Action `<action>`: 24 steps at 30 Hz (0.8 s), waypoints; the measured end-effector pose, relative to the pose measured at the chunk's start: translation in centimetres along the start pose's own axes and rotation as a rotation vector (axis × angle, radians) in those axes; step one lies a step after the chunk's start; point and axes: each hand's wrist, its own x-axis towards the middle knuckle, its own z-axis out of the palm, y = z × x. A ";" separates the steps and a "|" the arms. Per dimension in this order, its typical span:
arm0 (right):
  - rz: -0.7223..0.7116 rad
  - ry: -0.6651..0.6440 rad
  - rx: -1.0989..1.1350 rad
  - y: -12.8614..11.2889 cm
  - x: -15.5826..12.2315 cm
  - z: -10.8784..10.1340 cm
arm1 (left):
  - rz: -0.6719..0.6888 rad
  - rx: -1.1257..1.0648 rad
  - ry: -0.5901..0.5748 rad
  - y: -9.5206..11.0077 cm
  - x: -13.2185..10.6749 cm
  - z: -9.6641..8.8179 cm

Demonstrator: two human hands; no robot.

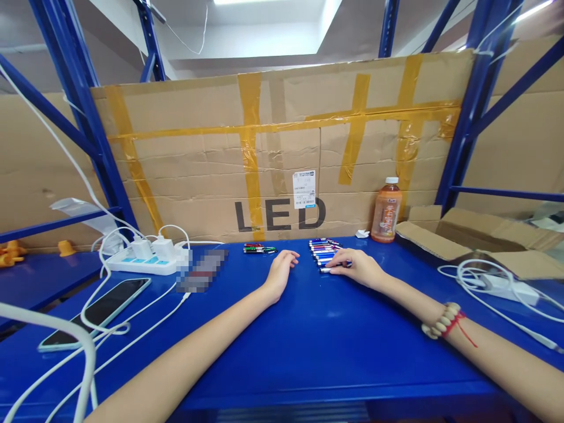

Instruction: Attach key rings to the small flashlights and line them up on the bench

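My right hand [359, 269] is at the row of pens, its thumb and fingers closed on the nearest pen [325, 271], a dark one with a silver end. Part of that pen is hidden under the fingers. Beyond it, several blue, red and silver pens [324, 255] lie side by side on the blue table [326, 341]. My left hand [279, 275] rests on the table to the left of this row, fingers loosely bent and apart, with nothing visible in them. Just behind it lies a small group of green and red pens [259, 249].
A cardboard wall [198, 176] closes off the back. An orange drink bottle [386, 211] and an open cardboard box [476, 238] stand at the back right, near white cables [484, 282]. On the left are a power strip [141, 264] and a phone [99, 311].
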 end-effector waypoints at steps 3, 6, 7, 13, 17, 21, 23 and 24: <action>0.072 0.135 0.045 -0.1 0.0 0.0 | 0.011 0.074 0.012 -0.1 0.1 -0.3; 0.150 0.394 0.189 -0.4 0.2 -0.3 | 0.101 0.327 0.056 -0.3 0.7 -1.4; 0.172 0.466 0.230 -0.5 0.2 -0.4 | 0.176 0.481 0.082 -0.5 0.9 -2.0; 0.226 0.565 0.317 -1.2 0.1 -0.6 | 0.276 1.222 0.251 -1.5 2.8 -6.5; 0.190 0.518 0.353 -1.7 0.0 -0.2 | 0.078 1.368 0.236 -1.9 3.3 -8.4; 0.171 0.533 0.346 -1.9 0.0 -0.2 | 0.081 1.420 0.214 -1.8 3.0 -8.4; 0.165 0.535 0.343 -1.9 0.0 -0.2 | 0.121 1.456 0.213 -1.6 2.8 -8.0; 0.162 0.530 0.342 -1.9 0.0 -0.2 | 0.141 1.466 0.208 -1.5 2.7 -7.7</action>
